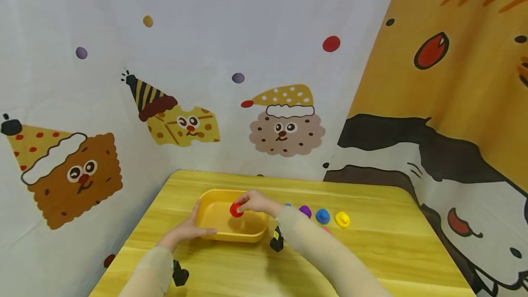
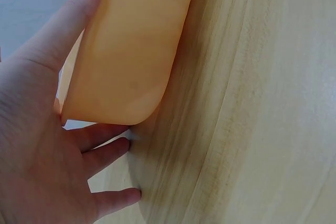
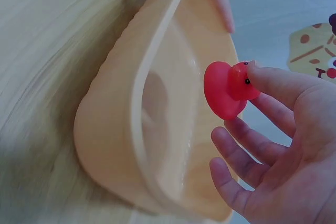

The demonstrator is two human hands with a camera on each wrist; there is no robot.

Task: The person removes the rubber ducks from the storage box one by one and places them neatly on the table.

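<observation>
A yellow-orange plastic basin (image 1: 214, 236) stands on the table. Over its inside, my right hand (image 1: 255, 201) pinches a red rubber duck (image 3: 223, 90) between thumb and fingertips, the duck's head toward the thumb. Nothing lies on the visible part of the basin's floor except a shadow. My left hand (image 2: 47, 129) rests against the basin's near left corner; its thumb stretches along the front rim, and its other fingers spread out by the end wall, fairly straight.
Right of the basin, partly behind my right forearm, lie more rubber ducks: a purple duck (image 1: 305, 211), a blue duck (image 1: 323, 216), a yellow duck (image 1: 342, 219) and a partly hidden pink thing (image 1: 327, 230). A printed cloth (image 1: 206, 58) hangs behind the wooden table (image 1: 383, 246).
</observation>
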